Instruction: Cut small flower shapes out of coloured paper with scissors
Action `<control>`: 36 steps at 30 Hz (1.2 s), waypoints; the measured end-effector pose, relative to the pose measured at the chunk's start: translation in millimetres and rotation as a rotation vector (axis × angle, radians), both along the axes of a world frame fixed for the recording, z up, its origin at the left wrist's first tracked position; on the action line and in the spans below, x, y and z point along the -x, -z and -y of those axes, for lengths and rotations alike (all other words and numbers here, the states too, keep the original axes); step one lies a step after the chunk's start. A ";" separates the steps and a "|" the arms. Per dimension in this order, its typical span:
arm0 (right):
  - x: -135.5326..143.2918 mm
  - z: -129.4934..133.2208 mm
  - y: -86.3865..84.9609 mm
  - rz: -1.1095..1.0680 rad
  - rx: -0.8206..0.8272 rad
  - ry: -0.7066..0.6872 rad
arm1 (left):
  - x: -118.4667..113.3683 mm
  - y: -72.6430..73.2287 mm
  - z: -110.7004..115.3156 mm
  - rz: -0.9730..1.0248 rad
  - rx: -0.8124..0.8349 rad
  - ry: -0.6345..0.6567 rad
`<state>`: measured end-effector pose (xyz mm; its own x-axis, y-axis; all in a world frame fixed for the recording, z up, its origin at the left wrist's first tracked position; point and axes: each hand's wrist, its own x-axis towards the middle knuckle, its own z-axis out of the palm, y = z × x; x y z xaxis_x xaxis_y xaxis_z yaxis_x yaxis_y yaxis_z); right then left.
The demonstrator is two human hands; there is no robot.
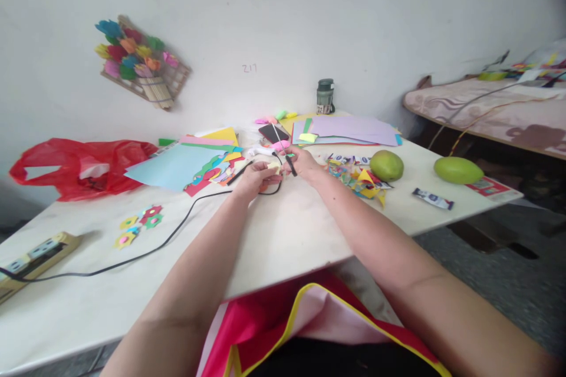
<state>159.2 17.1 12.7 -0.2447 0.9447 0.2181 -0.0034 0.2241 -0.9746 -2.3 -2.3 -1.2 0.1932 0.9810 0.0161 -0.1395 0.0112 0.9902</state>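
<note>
At the middle of the table my two hands are close together. My left hand (260, 178) is closed, its fingers pinching a small pale yellow piece (275, 168) that looks like paper. Just to the right, my right hand (300, 164) is closed around a slim stick-like tool with a black end (290, 165); its exact kind is unclear. Behind the hands lies a white object (259, 151), apparently a glue gun. A black cord (194, 205) loops under my left hand. Beside that hand is a black pen-like stick (240, 172).
Cut paper flowers (126, 239) and a power strip (38, 262) lie left, before a red plastic bag (88, 168). Coloured sheets (163, 166), a phone (273, 134) and a green bottle (325, 96) are behind. Rightward are paper scraps (349, 175), two green fruits (387, 165) and a tube (433, 198).
</note>
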 end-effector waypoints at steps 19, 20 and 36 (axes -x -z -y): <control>-24.1 1.3 -9.9 0.458 0.152 -0.294 | 7.4 13.2 -7.4 0.094 0.001 -0.090; -24.8 0.8 -9.9 0.485 0.152 -0.315 | 8.3 14.2 -7.9 0.093 -0.002 -0.074; -27.6 -2.8 -8.6 0.552 0.112 -0.444 | 13.0 16.4 -10.7 0.231 -0.009 -0.084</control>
<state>186.8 19.9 21.4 -0.6578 0.7399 -0.1409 0.4293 0.2146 -0.8773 -15.3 8.4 -17.6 0.1015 0.9931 0.0589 -0.3623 -0.0182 0.9319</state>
